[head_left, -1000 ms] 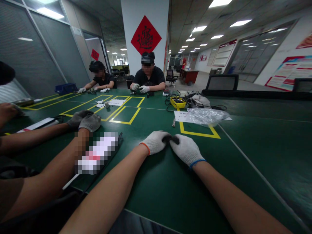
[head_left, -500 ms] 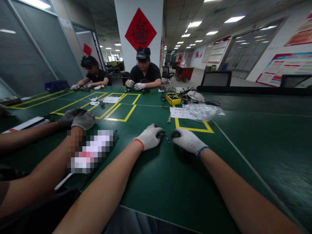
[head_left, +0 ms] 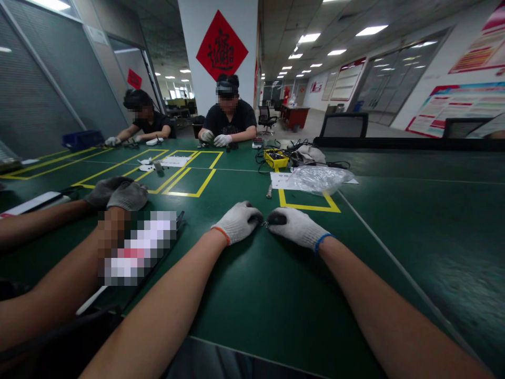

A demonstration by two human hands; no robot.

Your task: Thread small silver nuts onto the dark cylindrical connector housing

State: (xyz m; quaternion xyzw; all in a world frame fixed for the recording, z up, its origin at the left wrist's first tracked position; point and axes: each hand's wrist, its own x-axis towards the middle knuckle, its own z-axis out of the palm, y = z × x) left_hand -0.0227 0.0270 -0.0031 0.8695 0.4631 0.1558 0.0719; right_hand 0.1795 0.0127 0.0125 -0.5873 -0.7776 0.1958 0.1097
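Several tiny metal pieces (head_left: 264, 225) lie on the green table (head_left: 252, 295) in the narrow gap between my hands. My left hand (head_left: 241, 222), in a white glove with an orange cuff, rests at their left side with its fingers curled in. On their right side is my right hand (head_left: 295, 226), gloved with a blue cuff, its fingers also bent and touching the table by the pieces. Whether either hand pinches a piece is too small to tell.
Beyond my hands lie a small metal cylinder (head_left: 269, 190), a clear plastic bag (head_left: 317, 180) and a yellow box (head_left: 275, 158) with cables. A neighbour's gloved hands (head_left: 127, 195) are at the left; two people sit across the table.
My two hands have come closer together, and the tiny metal pieces between them are gathered into a narrower space. The whole view has shifted slightly.
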